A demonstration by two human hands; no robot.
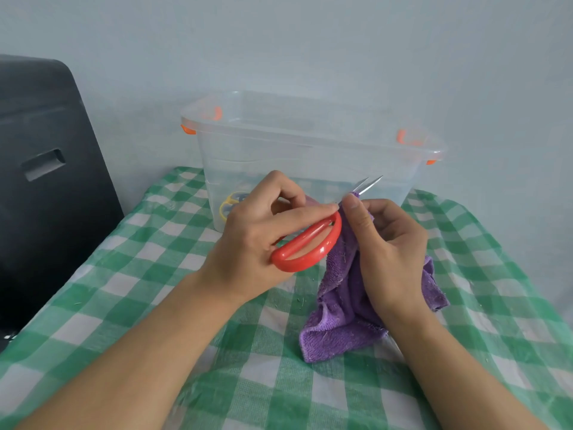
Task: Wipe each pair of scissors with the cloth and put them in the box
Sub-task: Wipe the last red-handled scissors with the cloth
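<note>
My left hand (263, 231) grips a pair of scissors with red handles (310, 246) in front of the box. The metal blade tips (370, 184) stick out up and to the right, slightly apart. My right hand (390, 246) pinches a purple cloth (338, 308) around the blades, with the thumb pressed on top. Most of the cloth hangs down onto the table. Behind my hands stands a clear plastic box (310, 141) with orange latches. Yellow-handled scissors (229, 206) lie inside it at the lower left.
A green and white checked tablecloth (155, 274) covers the table. A black chair back (46, 166) stands at the left, close to the table edge. A pale wall rises right behind the box.
</note>
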